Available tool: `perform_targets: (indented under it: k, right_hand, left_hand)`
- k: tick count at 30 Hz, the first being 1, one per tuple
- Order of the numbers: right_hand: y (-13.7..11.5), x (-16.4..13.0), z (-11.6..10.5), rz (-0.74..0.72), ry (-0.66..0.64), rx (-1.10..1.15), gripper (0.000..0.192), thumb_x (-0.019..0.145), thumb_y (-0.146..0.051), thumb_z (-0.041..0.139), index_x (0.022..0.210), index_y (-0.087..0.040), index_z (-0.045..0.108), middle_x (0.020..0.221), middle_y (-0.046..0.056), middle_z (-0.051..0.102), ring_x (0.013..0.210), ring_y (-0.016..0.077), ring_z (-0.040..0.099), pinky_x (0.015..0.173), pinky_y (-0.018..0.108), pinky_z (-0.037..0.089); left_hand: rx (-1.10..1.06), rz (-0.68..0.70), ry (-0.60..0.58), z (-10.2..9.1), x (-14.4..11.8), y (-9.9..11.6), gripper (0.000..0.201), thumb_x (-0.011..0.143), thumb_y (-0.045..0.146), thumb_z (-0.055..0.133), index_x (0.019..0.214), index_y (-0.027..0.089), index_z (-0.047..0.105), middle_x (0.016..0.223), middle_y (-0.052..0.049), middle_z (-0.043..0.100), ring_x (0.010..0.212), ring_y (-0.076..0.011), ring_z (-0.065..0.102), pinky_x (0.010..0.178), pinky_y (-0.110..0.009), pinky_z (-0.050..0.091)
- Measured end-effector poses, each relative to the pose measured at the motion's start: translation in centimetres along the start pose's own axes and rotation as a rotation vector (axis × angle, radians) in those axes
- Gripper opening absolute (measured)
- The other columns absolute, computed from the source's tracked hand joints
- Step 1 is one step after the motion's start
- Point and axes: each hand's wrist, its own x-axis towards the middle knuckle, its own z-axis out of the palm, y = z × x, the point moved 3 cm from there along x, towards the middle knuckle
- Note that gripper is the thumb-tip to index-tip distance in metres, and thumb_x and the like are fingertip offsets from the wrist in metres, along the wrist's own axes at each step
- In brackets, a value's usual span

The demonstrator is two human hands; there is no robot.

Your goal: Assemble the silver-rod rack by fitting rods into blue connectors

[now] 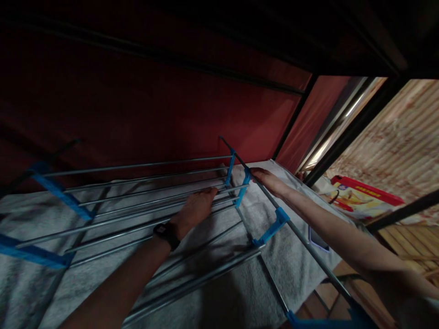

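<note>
Your left forearm rises from the bottom centre, a black watch (167, 234) at the wrist, and your left hand (195, 208) lies flat and unclenched on the grey rods of the drying rack (137, 183) at mid-frame. Right of centre, your right hand (269, 179) closes around the rack's slanted side tube beside a blue clip (245, 182). Under the rack spreads a grey towel (298, 256). At right lies a red-edged box (363, 196).

Dim red fabric wall (154, 105) behind, dark frame poles (353, 130), wooden slatted floor (408, 242) at right.
</note>
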Motion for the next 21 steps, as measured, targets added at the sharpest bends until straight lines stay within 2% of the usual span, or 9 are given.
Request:
perform_targets:
  k: [2,5,8,11,21]
  right_hand:
    - [0.0,0.7,0.5,-0.014,0.01,-0.04,0.032,0.082,-0.044,0.068,0.103,-0.02,0.076,0.105,0.006,0.079,0.106,0.0256,0.069,0.104,0.039,0.055]
    - [0.3,1.5,0.8,0.02,0.023,-0.104,0.03,0.078,-0.035,0.07,0.104,-0.02,0.075,0.102,0.006,0.078,0.1,0.0246,0.068,0.101,0.038,0.055]
    - [0.8,1.9,1.0,0.035,0.011,-0.094,0.025,0.08,-0.034,0.066,0.099,-0.02,0.074,0.099,0.006,0.077,0.096,0.0239,0.068,0.097,0.037,0.056]
    - [1.2,2.0,1.1,0.023,0.02,-0.069,0.022,0.084,-0.037,0.064,0.095,-0.021,0.073,0.095,0.005,0.076,0.092,0.024,0.068,0.096,0.037,0.057]
    - [1.2,2.2,1.1,0.016,0.023,-0.06,0.023,0.08,-0.042,0.069,0.093,-0.023,0.072,0.093,0.005,0.077,0.098,0.0279,0.07,0.096,0.041,0.06]
  left_hand:
    - [0.021,-0.009,0.015,-1.1,0.2,0.1,0.053,0.095,-0.006,0.043,0.138,0.016,0.064,0.136,-0.017,0.076,0.125,-0.0259,0.076,0.107,-0.038,0.059]
    - [0.035,-0.008,0.018,-1.9,0.3,0.2,0.053,0.097,-0.004,0.043,0.142,0.017,0.063,0.136,-0.016,0.076,0.125,-0.0254,0.075,0.107,-0.037,0.058]
    - [0.021,-0.025,0.031,-2.2,0.5,0.0,0.045,0.11,0.016,0.044,0.151,0.022,0.059,0.136,-0.014,0.077,0.119,-0.0269,0.077,0.101,-0.037,0.06]
    - [0.021,-0.02,0.059,-2.4,0.9,0.0,0.047,0.115,0.033,0.043,0.159,0.03,0.055,0.137,-0.011,0.078,0.117,-0.0275,0.078,0.098,-0.037,0.061]
    - [0.029,-0.042,0.092,-1.3,1.7,-0.1,0.051,0.112,0.02,0.04,0.158,0.029,0.059,0.141,-0.012,0.076,0.118,-0.0274,0.077,0.1,-0.037,0.06]
